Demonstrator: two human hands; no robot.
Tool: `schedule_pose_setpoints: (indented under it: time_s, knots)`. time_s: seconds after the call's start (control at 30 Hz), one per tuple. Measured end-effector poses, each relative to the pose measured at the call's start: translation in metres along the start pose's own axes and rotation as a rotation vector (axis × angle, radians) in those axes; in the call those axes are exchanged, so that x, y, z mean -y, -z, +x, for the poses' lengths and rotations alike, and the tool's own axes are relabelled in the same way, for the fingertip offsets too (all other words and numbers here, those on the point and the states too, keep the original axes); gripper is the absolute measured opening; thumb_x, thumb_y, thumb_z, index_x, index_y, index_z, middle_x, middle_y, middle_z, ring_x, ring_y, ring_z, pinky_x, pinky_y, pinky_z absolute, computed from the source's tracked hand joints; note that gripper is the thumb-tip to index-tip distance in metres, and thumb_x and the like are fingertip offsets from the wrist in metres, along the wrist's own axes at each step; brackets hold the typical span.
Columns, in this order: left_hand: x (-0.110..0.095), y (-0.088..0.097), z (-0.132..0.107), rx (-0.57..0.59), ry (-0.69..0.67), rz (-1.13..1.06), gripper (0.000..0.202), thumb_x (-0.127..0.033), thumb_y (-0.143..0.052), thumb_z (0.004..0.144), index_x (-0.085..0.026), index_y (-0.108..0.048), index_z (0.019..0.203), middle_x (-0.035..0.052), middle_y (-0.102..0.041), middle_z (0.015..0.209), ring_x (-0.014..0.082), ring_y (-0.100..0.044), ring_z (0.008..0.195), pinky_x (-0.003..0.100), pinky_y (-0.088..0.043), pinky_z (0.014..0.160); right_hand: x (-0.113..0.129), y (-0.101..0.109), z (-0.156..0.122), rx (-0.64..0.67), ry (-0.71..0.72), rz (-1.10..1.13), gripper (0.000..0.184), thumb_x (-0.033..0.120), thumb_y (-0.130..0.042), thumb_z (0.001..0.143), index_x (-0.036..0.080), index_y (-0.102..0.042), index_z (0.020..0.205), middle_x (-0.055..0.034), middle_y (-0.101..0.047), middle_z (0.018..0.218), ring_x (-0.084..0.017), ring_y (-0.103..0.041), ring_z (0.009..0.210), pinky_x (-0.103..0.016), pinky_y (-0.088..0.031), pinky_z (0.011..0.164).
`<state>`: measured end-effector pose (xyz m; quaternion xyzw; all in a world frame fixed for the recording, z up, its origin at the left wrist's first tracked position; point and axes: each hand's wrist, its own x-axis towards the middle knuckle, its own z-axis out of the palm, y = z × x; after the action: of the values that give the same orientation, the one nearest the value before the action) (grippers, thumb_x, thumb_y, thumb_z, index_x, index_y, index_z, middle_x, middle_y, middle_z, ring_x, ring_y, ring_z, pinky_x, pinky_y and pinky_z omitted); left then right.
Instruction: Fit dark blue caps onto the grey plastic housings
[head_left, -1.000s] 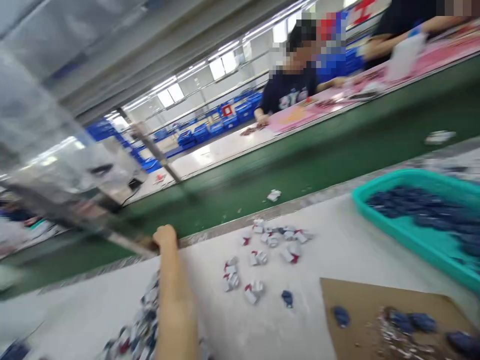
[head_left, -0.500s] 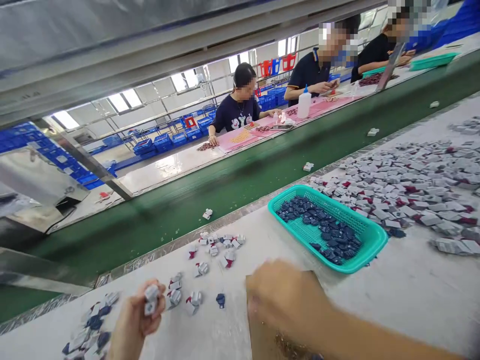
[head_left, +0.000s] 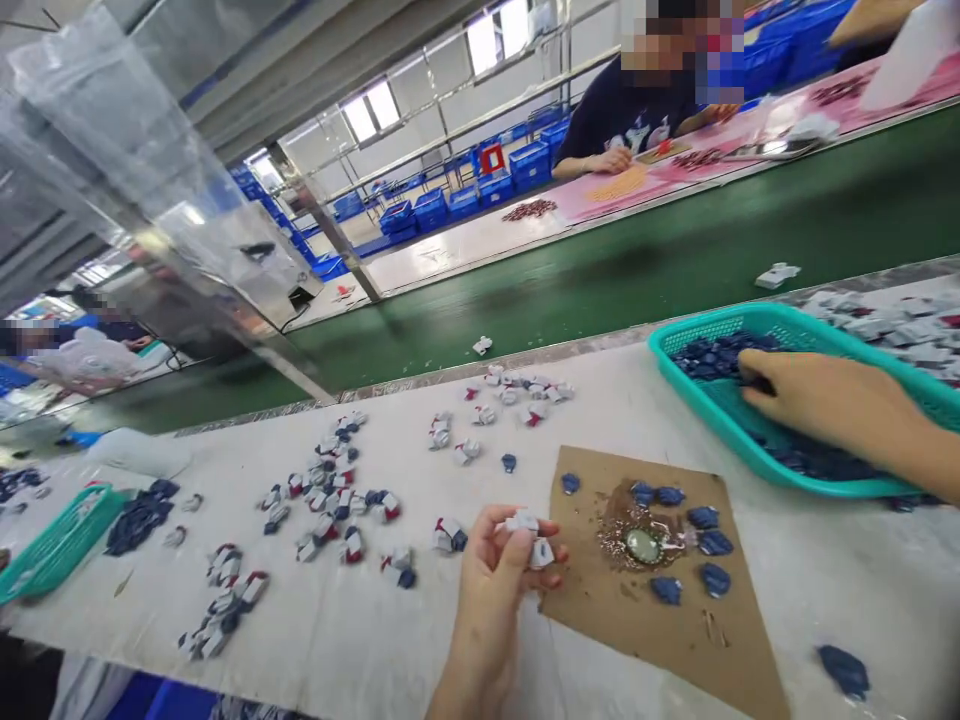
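My left hand (head_left: 495, 590) is closed round a small white-grey moulded plastic piece (head_left: 538, 548), held at the cardboard's left edge. My right hand (head_left: 832, 405) reaches into a turquoise mesh basket (head_left: 697, 415) of dark blue plastic pieces (head_left: 709, 360). Its fingers are curled among them, the tips partly hidden, and I cannot make out what they grip. Between the hands lies a brown cardboard sheet (head_left: 645, 645) with several blue pieces (head_left: 715, 580) around a small round dish of clear liquid (head_left: 643, 545). One blue piece (head_left: 844, 670) lies off the sheet.
White, red and blue assembled pieces (head_left: 330, 500) lie scattered on the white table (head_left: 300, 640). Beyond runs a green conveyor belt (head_left: 600, 270) carrying a few white pieces. A second turquoise basket (head_left: 64, 545) stands far left. A co-worker (head_left: 637, 120) sits across the belt.
My right hand has moved from over the cardboard into the basket. The view has turned left, showing more of the table and the sheet. My left hand still holds the white-grey piece.
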<state>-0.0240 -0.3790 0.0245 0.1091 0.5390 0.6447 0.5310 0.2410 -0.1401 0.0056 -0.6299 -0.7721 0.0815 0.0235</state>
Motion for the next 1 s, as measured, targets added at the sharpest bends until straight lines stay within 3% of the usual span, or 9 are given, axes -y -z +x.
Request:
schedule_pose_setpoints:
  time_s: [0.1, 0.17, 0.23, 0.3, 0.43, 0.53, 0.6, 0.83, 1.0]
  knots:
    - [0.013, 0.006, -0.007, -0.017, 0.012, -0.069, 0.053, -0.044, -0.099, 0.056, -0.017, -0.066, 0.089, 0.0007, -0.073, 0.073, 0.0062, -0.058, 0.050, 0.012, -0.038, 0.042, -0.001, 0.008, -0.005, 0.007, -0.015, 0.085, 0.014, 0.022, -0.059, 0.097, 0.012, -0.065, 0.105, -0.0145, -0.073, 0.094, -0.020, -0.064, 0.081, -0.034, -0.037, 0.067]
    - [0.018, 0.009, -0.010, -0.012, 0.041, -0.109, 0.052, -0.044, -0.098, 0.057, -0.017, -0.070, 0.092, -0.0016, -0.070, 0.072, 0.0019, -0.049, 0.046, 0.009, -0.029, 0.038, 0.004, 0.013, -0.022, -0.028, 0.008, 0.164, 0.030, 0.039, -0.054, 0.101, 0.015, -0.066, 0.113, -0.0113, -0.073, 0.103, -0.018, -0.064, 0.086, -0.035, -0.040, 0.073]
    - [0.021, 0.011, -0.013, 0.000, 0.058, -0.138, 0.051, -0.048, -0.096, 0.060, -0.016, -0.074, 0.094, 0.0003, -0.070, 0.078, 0.0022, -0.049, 0.049, 0.008, -0.027, 0.035, 0.015, 0.012, -0.050, -0.030, 0.132, 0.278, 0.051, 0.063, -0.047, 0.098, 0.019, -0.069, 0.110, -0.0098, -0.074, 0.106, -0.020, -0.064, 0.086, -0.037, -0.041, 0.075]
    - [0.024, 0.012, -0.016, 0.013, 0.066, -0.140, 0.050, -0.048, -0.095, 0.063, -0.018, -0.078, 0.099, 0.0046, -0.074, 0.090, 0.0068, -0.060, 0.060, 0.010, -0.036, 0.037, 0.032, 0.004, -0.082, 0.071, 0.318, 0.420, 0.057, 0.073, -0.046, 0.094, 0.023, -0.071, 0.105, -0.0097, -0.075, 0.103, -0.023, -0.066, 0.085, -0.038, -0.044, 0.076]
    - [0.027, 0.011, -0.022, -0.015, 0.082, -0.097, 0.047, -0.034, -0.096, 0.063, -0.024, -0.082, 0.107, 0.0062, -0.078, 0.100, 0.0175, -0.075, 0.084, 0.018, -0.058, 0.058, 0.063, -0.029, -0.121, 0.329, 0.483, 0.549, 0.036, 0.060, -0.053, 0.095, 0.026, -0.065, 0.098, -0.0039, -0.069, 0.072, -0.023, -0.061, 0.061, -0.035, -0.042, 0.059]
    - [0.030, 0.011, -0.024, -0.055, 0.060, -0.098, 0.046, -0.031, -0.098, 0.060, -0.024, -0.083, 0.103, 0.0054, -0.081, 0.094, 0.0182, -0.076, 0.083, 0.020, -0.058, 0.065, 0.073, -0.053, -0.119, 0.244, 0.627, 0.478, 0.038, 0.053, -0.045, 0.097, 0.026, -0.055, 0.073, -0.0039, -0.062, 0.067, -0.022, -0.057, 0.061, -0.034, -0.038, 0.058]
    - [0.033, 0.011, -0.025, -0.067, 0.041, -0.095, 0.046, -0.031, -0.099, 0.056, -0.023, -0.084, 0.099, 0.0064, -0.082, 0.092, 0.0176, -0.075, 0.079, 0.020, -0.056, 0.062, 0.077, -0.063, -0.112, 0.179, 0.698, 0.412, 0.041, 0.048, -0.038, 0.099, 0.025, -0.051, 0.068, -0.0059, -0.060, 0.068, -0.023, -0.058, 0.064, -0.034, -0.038, 0.059]
    - [0.033, 0.012, -0.026, -0.086, 0.029, -0.130, 0.036, -0.033, -0.101, 0.050, -0.020, -0.084, 0.078, 0.0048, -0.081, 0.077, 0.0120, -0.070, 0.065, 0.016, -0.053, 0.056, 0.088, -0.058, -0.100, 0.231, 0.743, 0.363, 0.034, 0.041, -0.039, 0.097, 0.026, -0.043, 0.067, -0.0072, -0.060, 0.067, -0.024, -0.057, 0.062, -0.035, -0.035, 0.059]
    - [0.030, 0.008, -0.027, -0.074, 0.051, -0.132, 0.036, -0.035, -0.102, 0.047, -0.021, -0.084, 0.076, 0.0035, -0.082, 0.077, 0.0101, -0.070, 0.065, 0.013, -0.052, 0.055, 0.090, -0.048, -0.099, 0.340, 0.746, 0.326, 0.030, 0.039, -0.038, 0.095, 0.026, -0.041, 0.068, -0.0089, -0.062, 0.071, -0.027, -0.059, 0.065, -0.036, -0.037, 0.061]
